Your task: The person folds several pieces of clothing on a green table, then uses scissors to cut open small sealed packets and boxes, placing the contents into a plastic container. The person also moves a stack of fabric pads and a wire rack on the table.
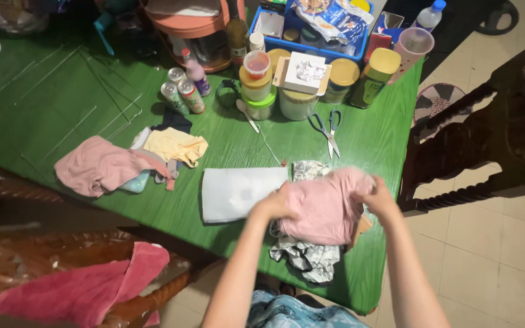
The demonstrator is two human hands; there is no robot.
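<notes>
Green table (62,103), scissors (326,130) nearby; left hand (273,206) and right hand (379,197) both clutching pink cloth (326,206).

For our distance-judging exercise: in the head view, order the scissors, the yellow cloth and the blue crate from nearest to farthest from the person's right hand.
From the right hand:
1. Scissors, just beyond it on the table.
2. Blue crate, far edge, behind the jars.
3. Yellow cloth, well off to the left.

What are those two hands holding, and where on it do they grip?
A pink garment: the left hand grips its left edge, the right hand its upper right edge, above the green table.
</notes>
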